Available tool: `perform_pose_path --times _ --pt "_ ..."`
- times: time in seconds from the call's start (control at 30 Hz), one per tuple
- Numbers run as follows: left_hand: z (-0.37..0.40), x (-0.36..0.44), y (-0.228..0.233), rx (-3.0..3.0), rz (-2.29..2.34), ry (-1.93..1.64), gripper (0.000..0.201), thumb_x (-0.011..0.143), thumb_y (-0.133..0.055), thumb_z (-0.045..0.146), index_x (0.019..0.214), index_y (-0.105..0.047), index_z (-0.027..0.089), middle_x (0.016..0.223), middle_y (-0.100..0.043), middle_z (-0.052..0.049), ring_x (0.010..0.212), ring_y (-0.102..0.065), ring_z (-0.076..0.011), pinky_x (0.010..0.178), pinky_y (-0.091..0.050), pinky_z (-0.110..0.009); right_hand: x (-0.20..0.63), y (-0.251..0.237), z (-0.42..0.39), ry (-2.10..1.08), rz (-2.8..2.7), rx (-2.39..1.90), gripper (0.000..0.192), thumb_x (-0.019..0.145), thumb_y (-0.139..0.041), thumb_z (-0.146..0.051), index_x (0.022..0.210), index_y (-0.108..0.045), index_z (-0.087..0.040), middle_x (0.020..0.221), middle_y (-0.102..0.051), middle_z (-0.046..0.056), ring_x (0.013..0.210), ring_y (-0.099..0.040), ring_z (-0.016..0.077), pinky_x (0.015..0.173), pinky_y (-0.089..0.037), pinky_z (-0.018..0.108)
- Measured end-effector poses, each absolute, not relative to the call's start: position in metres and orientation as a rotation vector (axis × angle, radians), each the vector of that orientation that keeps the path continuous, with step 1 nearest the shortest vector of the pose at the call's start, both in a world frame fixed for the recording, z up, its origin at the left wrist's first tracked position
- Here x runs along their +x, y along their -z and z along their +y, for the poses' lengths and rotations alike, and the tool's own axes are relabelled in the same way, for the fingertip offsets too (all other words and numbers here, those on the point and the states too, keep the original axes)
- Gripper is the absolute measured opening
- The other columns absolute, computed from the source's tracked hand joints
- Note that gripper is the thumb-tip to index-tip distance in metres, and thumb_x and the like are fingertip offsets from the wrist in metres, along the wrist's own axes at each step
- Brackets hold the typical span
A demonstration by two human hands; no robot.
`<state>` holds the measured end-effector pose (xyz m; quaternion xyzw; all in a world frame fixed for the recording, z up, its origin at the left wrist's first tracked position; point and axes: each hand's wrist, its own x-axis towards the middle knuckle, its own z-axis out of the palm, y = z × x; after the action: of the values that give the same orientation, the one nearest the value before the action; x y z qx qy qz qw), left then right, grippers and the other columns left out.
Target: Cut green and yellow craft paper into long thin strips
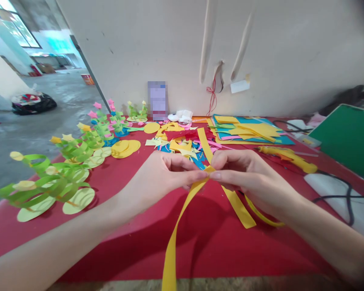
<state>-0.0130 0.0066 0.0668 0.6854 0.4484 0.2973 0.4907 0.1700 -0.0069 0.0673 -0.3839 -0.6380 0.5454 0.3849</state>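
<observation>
Both hands meet over the middle of the red table, pinching yellow paper strips where they cross. My left hand is closed, with thumb and fingers on the crossing from the left. My right hand is closed on the same spot from the right. One strip end hangs down toward me past the table's front edge; another sticks up behind the fingers. A further length of yellow strip slants down below my right hand. The fingers partly hide how the strips overlap.
Paper scraps lie behind my hands. Green curled-paper decorations and yellow discs stand left. At right are stacked paper sheets, a yellow glue gun and a black cable. A phone leans on the wall.
</observation>
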Motion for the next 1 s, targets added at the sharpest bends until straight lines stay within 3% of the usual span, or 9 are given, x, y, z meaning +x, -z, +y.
perform_pose_path --times 0.17,0.37,0.6,0.73,0.87,1.0 --pt "0.0049 -0.0124 -0.0693 1.729 1.069 -0.7 0.028 0.07 -0.06 0.039 0.054 -0.056 0.017 0.048 -0.05 0.006 0.044 -0.043 -0.0049 0.04 -0.03 -0.015 0.1705 -0.0665 -0.0074 -1.461 -1.562 -0.988 0.012 0.073 -0.059 -0.018 0.063 -0.053 -0.015 0.059 -0.042 -0.005 0.048 -0.03 0.0025 0.041 -0.021 0.018" --pt "0.0052 -0.0123 -0.0689 1.727 0.92 -0.616 0.022 0.078 -0.052 0.036 0.075 -0.067 0.02 0.075 -0.068 0.002 0.072 -0.062 -0.0131 0.066 -0.045 -0.017 0.1718 -0.0657 -0.0044 -1.447 -1.5 -1.007 0.012 0.071 -0.061 -0.021 0.064 -0.053 -0.016 0.055 -0.042 -0.006 0.046 -0.032 0.0029 0.041 -0.022 0.019" --pt "0.0044 -0.0132 -0.0698 1.566 0.878 -0.581 0.02 0.077 -0.054 0.034 0.071 -0.066 0.02 0.071 -0.07 0.002 0.069 -0.064 -0.0123 0.067 -0.048 -0.018 0.1749 -0.0648 -0.002 -1.422 -1.544 -1.009 0.011 0.071 -0.061 -0.021 0.063 -0.055 -0.016 0.058 -0.044 -0.005 0.047 -0.033 0.0028 0.042 -0.024 0.018" --pt "0.0044 -0.0139 -0.0691 1.57 0.875 -0.567 0.018 0.076 -0.055 0.032 0.069 -0.066 0.02 0.069 -0.069 0.002 0.067 -0.064 -0.0122 0.065 -0.048 -0.017 0.1767 -0.0692 0.0 -1.404 -1.682 -1.05 0.005 0.073 -0.058 -0.021 0.071 -0.055 -0.017 0.064 -0.05 -0.004 0.052 -0.041 0.0042 0.047 -0.032 0.018" --pt "0.0026 -0.0133 -0.0693 1.648 0.889 -0.506 0.021 0.077 -0.053 0.03 0.066 -0.066 0.018 0.065 -0.069 0.001 0.063 -0.062 -0.0099 0.06 -0.046 -0.014 0.1738 -0.0741 -0.0009 -1.248 -1.923 -1.128 0.006 0.074 -0.053 -0.019 0.078 -0.057 -0.018 0.077 -0.058 -0.001 0.064 -0.05 0.0081 0.056 -0.04 0.019" --pt "-0.0004 -0.012 -0.0675 1.673 0.914 -0.457 0.023 0.077 -0.052 0.028 0.063 -0.065 0.017 0.062 -0.068 0.003 0.058 -0.06 -0.0084 0.056 -0.044 -0.013 0.168 -0.073 -0.0064 -1.102 -2.043 -1.206 0.006 0.071 -0.051 -0.017 0.072 -0.057 -0.018 0.07 -0.059 -0.002 0.061 -0.052 0.0095 0.051 -0.041 0.019"
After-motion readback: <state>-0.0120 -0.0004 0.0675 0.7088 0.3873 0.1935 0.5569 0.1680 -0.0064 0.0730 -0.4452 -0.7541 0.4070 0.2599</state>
